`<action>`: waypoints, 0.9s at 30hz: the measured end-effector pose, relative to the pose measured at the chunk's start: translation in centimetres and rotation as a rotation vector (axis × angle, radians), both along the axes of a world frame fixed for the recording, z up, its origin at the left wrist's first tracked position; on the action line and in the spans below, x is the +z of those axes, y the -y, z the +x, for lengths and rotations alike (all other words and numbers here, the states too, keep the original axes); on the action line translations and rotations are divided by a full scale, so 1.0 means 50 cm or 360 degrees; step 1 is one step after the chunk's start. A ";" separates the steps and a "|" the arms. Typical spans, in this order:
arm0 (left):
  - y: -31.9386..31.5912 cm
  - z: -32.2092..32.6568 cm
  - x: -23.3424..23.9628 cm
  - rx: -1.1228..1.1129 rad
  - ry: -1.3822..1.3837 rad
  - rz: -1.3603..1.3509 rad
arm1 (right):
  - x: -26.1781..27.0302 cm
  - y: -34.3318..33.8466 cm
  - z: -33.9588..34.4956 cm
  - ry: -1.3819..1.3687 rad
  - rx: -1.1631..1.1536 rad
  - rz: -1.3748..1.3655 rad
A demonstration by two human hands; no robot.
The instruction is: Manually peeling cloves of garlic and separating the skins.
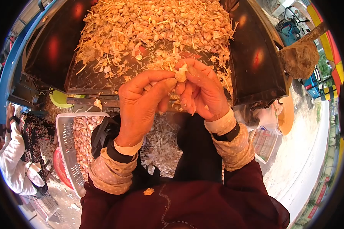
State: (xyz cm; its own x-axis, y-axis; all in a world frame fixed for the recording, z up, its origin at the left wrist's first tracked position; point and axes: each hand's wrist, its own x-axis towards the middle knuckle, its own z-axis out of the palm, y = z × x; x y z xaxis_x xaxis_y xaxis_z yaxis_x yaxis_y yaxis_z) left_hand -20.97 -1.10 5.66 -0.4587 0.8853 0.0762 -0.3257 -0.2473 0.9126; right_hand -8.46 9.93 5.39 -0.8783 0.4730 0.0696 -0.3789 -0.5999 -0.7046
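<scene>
Between my two hands, above the near edge of a dark metal bed (93,83), is a pale garlic clove (181,75) with papery skin at its top. My right hand (205,87) pinches it between thumb and forefinger. From the other side, my left hand (149,97) has its thumb and forefinger closed against the clove's lower left. Something pale shows under the left forefinger, mostly hidden. Beyond my hands, a heap of garlic cloves (160,28) mixed with dry skins and stalks covers the far part of the bed.
Left of my knees stands a pale plastic crate (66,137) full of garlic cloves (86,140). Dark metal side walls (255,51) flank the bed. A green basin (60,98) sits under its left edge. Another person in a white top (14,160) is at far left.
</scene>
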 end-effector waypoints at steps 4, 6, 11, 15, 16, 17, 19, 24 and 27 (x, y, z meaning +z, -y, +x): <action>0.033 -0.005 0.025 0.0003 -0.0145 0.0174 | 0.053 0.029 0.012 -0.0250 0.0122 0.0109; 0.044 -0.021 0.029 -0.0055 0.0288 0.0169 | 0.099 0.072 0.033 -0.0424 0.0349 0.0098; 0.024 -0.028 -0.013 -0.0089 0.0575 -0.0128 | 0.188 0.184 -0.019 -0.1156 0.0075 0.0192; 0.014 -0.023 -0.021 -0.0122 0.0518 -0.0224 | 0.197 0.219 0.008 -0.1303 -0.0186 0.0007; 0.011 -0.028 -0.024 -0.0127 0.0544 -0.0194 | 0.193 0.215 0.015 -0.1295 -0.0194 0.0012; 0.011 -0.032 -0.027 -0.0126 0.0568 -0.0176 | 0.184 0.212 0.020 -0.1243 -0.0151 0.0152; 0.012 -0.036 -0.032 -0.0154 0.0571 -0.0215 | 0.190 0.207 0.033 -0.1180 -0.0121 0.0284; 0.010 -0.032 -0.038 -0.0367 0.0667 -0.0303 | 0.205 0.158 0.048 -0.0641 -0.0131 0.0382; 0.003 -0.001 -0.030 -0.0464 0.0963 -0.0353 | 0.169 0.124 0.055 -0.0098 -0.0329 0.0700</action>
State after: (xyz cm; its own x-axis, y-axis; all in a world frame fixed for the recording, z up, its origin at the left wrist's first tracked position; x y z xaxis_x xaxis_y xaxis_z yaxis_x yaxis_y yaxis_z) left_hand -21.03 -1.26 4.18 -0.1054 0.9437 -0.3137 -0.8162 0.0981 0.5694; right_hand -5.70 3.74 13.85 -0.7570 0.5511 0.3510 -0.5078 -0.1583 -0.8468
